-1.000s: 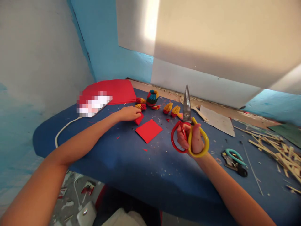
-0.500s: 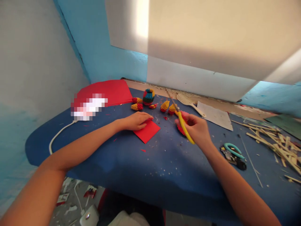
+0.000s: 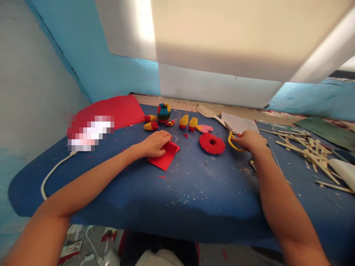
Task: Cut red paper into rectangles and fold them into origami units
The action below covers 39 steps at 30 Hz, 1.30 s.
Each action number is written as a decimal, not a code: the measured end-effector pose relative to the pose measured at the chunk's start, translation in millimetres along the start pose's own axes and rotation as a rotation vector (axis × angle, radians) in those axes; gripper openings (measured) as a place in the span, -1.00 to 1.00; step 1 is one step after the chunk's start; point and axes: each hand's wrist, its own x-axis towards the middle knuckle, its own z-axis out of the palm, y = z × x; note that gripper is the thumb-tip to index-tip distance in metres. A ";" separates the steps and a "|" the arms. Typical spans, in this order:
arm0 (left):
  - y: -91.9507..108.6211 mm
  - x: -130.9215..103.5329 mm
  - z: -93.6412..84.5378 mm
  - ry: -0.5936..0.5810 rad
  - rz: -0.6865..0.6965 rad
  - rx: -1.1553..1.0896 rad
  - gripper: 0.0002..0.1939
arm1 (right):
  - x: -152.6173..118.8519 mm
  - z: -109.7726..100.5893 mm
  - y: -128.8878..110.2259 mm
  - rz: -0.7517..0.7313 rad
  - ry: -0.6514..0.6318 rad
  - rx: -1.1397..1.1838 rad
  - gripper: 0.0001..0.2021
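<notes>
My left hand [image 3: 157,144] is on a small red paper square [image 3: 165,159], its fingers closed on the upper part, where a layer of paper lifts a little. Farther right, my right hand [image 3: 251,141] holds the yellow-handled scissors [image 3: 234,142] near the tabletop, blades toward the white sheet. Between the hands lies a round red folded-paper piece [image 3: 212,143] with a hole in its middle. Behind it are two upright yellow-and-red paper pieces [image 3: 188,122] and a pink piece [image 3: 205,128].
Red sheets [image 3: 116,111] lie at the back left under a blurred white object with a cable. A multicoloured paper pot [image 3: 164,112], a pale hairbrush [image 3: 208,112], a white sheet [image 3: 241,122] and scattered wooden sticks [image 3: 313,151] lie along the blue table [image 3: 194,207].
My right hand has moved right with the scissors, uncovering the round red piece. The paper under my left hand now has a raised layer. The view has shifted right.
</notes>
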 end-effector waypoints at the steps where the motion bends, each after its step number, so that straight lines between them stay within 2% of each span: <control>1: 0.5 0.4 -0.7 -0.013 0.018 -0.008 -0.56 | 0.5 1.7 0.1 -0.004 -0.010 -0.007 -0.55; 5: 5.2 2.1 -3.1 -0.038 0.001 0.035 -0.56 | -0.7 4.1 -1.6 -0.016 -0.023 -0.027 -0.59; 8: 7.0 1.0 -6.8 0.017 -0.021 0.026 -0.51 | -3.8 0.6 -1.9 -0.017 0.003 -0.023 -0.59; 10: 4.5 -2.0 -11.3 0.073 -0.021 -0.092 -0.54 | -8.4 -4.8 -3.2 -0.009 0.057 -0.018 -0.56; 12: 0.0 -6.2 -16.5 0.150 -0.048 -0.323 -0.68 | -17.2 -10.5 -9.0 -0.039 0.132 -0.001 -0.53; 14: -3.7 -9.8 -20.0 0.237 -0.103 -0.527 -0.81 | -31.9 -12.5 -22.4 -0.199 0.187 0.121 -0.52; 15: -4.2 -10.7 -20.3 0.287 -0.135 -0.600 -0.83 | -41.5 -11.0 -32.2 -0.418 0.206 0.391 -0.49; 16: -3.5 -10.9 -19.4 0.346 -0.164 -0.674 -0.82 | -52.5 -7.7 -43.8 -0.631 0.136 0.682 -0.43; 17: -1.6 -10.2 -17.2 0.401 -0.190 -0.751 -0.80 | -64.5 -2.8 -56.4 -0.791 -0.001 0.921 -0.38; 19: 5.2 -7.1 -9.0 0.545 -0.248 -1.050 -0.73 | -88.8 10.0 -81.5 -0.935 -0.216 1.205 -0.33; 21: 13.6 -3.4 2.5 0.570 -0.284 -1.235 -0.71 | -108.8 23.4 -101.2 -0.896 -0.293 1.373 -0.40; 24: 23.8 -0.2 19.8 0.557 -0.323 -1.257 -0.80 | -122.4 39.1 -114.2 -0.802 -0.288 1.412 -0.65; 27: 28.8 0.5 30.2 0.535 -0.362 -1.274 -0.73 | -120.5 48.1 -114.4 -0.750 -0.301 1.422 -0.65; 32: 34.9 3.8 30.1 0.539 -0.415 -1.313 -0.80 | -119.8 50.6 -116.7 -0.676 -0.297 1.461 -0.65; 39: 39.1 6.2 32.6 0.570 -0.499 -1.318 -0.84 | -125.9 56.4 -124.5 -0.716 -0.233 1.418 -0.75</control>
